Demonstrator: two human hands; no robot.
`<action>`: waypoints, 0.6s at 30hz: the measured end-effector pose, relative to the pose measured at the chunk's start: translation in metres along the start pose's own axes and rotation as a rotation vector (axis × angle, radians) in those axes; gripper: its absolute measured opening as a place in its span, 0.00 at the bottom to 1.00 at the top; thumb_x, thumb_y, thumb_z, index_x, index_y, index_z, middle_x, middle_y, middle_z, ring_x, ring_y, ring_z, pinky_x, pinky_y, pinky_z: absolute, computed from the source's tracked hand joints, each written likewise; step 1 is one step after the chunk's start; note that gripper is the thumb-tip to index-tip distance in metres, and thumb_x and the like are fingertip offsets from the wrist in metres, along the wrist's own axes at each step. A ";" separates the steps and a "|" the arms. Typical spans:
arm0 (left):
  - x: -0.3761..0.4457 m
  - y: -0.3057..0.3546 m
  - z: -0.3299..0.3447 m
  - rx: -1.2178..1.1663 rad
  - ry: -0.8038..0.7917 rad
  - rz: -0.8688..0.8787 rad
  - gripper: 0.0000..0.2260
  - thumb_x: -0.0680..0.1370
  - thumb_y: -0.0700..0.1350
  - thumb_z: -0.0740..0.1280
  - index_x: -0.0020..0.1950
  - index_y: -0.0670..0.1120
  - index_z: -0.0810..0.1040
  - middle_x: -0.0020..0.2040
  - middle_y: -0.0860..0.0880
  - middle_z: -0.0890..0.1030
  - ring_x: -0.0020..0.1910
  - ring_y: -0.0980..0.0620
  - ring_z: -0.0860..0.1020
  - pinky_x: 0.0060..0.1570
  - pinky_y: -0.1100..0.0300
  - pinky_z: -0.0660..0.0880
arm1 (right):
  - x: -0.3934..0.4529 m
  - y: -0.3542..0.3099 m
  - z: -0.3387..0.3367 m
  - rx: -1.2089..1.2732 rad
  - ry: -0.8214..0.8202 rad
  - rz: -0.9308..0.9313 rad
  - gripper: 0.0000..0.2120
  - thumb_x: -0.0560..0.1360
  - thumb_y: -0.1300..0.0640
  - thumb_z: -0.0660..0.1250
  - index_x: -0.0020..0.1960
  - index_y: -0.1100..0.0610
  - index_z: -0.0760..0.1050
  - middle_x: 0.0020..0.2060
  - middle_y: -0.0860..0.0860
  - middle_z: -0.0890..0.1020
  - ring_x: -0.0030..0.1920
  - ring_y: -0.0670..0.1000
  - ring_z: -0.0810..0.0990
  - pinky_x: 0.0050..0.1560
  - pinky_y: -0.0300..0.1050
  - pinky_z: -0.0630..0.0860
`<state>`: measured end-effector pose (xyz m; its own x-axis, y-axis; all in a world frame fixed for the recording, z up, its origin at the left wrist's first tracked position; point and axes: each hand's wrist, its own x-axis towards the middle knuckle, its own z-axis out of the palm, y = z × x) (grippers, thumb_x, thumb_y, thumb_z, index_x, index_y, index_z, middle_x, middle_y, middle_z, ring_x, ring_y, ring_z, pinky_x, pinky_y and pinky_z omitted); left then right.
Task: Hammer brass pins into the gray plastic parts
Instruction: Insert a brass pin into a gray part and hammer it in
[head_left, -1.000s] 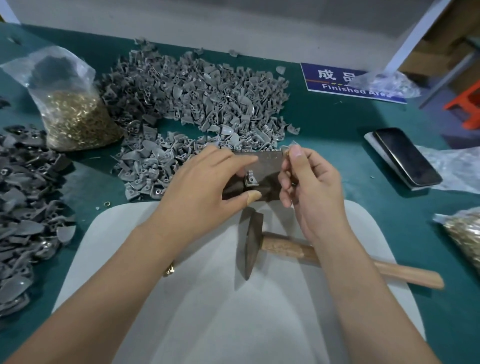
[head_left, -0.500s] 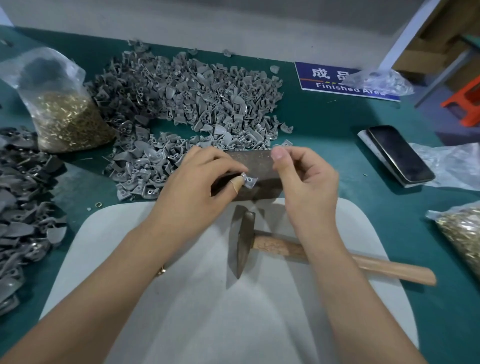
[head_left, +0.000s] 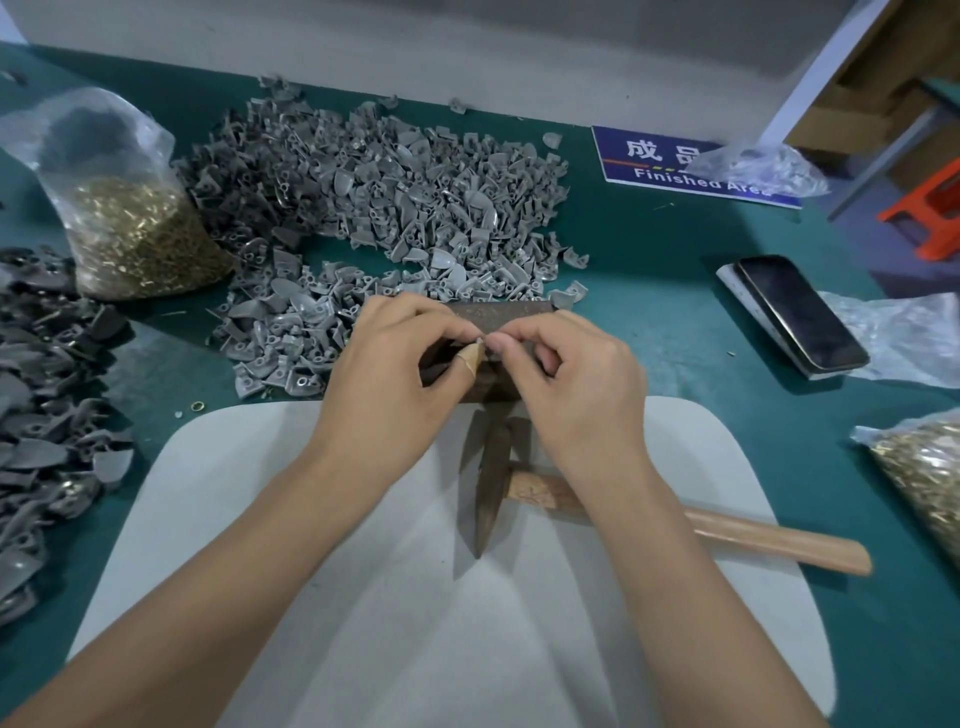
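Over a dark metal block (head_left: 498, 314), my left hand (head_left: 395, 374) pinches a small gray plastic part (head_left: 479, 343) between its taped thumb and fingers. My right hand (head_left: 576, 374) meets it fingertip to fingertip, pinching at the same part; whether a brass pin is between those fingers is hidden. A hammer (head_left: 519, 488) with a dark head and wooden handle lies on the white board (head_left: 291, 519) under my right wrist. A big heap of gray plastic parts (head_left: 374, 197) spreads behind the block. A clear bag of brass pins (head_left: 130, 228) stands at the far left.
A darker pile of gray parts (head_left: 41, 395) lies along the left edge. At the right sit a phone (head_left: 800, 312), crumpled plastic (head_left: 904, 338) and a second bag of brass pins (head_left: 924, 467). A blue "Finished Area" sign (head_left: 654, 161) is at the back. The table is green.
My right hand has come down and left to meet my left hand's fingertips at the gray part over the block. The hammer has not moved.
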<state>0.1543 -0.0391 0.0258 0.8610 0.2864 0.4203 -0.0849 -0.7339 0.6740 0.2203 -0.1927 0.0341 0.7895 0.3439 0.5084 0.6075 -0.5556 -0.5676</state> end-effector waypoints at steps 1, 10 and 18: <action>0.000 0.000 0.000 -0.002 0.007 -0.003 0.05 0.77 0.45 0.73 0.52 0.50 0.85 0.50 0.55 0.80 0.55 0.53 0.73 0.56 0.65 0.69 | 0.000 0.000 0.001 0.009 0.006 0.008 0.04 0.77 0.50 0.74 0.44 0.48 0.84 0.30 0.40 0.69 0.35 0.43 0.69 0.35 0.40 0.63; 0.000 -0.004 0.003 -0.034 0.031 -0.035 0.05 0.77 0.47 0.74 0.52 0.50 0.86 0.50 0.57 0.80 0.56 0.54 0.73 0.55 0.63 0.71 | 0.005 0.002 0.001 -0.006 -0.071 -0.036 0.04 0.78 0.49 0.72 0.45 0.46 0.84 0.30 0.43 0.69 0.35 0.45 0.70 0.34 0.46 0.69; 0.001 -0.004 0.001 -0.039 0.017 -0.046 0.05 0.77 0.48 0.73 0.52 0.52 0.86 0.50 0.57 0.79 0.56 0.54 0.73 0.54 0.58 0.72 | 0.003 0.002 -0.004 -0.018 -0.116 -0.077 0.04 0.78 0.53 0.71 0.47 0.46 0.85 0.30 0.44 0.69 0.35 0.46 0.72 0.35 0.50 0.73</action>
<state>0.1559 -0.0371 0.0230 0.8557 0.3301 0.3985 -0.0652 -0.6953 0.7158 0.2239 -0.1959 0.0371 0.7460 0.4703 0.4714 0.6659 -0.5372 -0.5177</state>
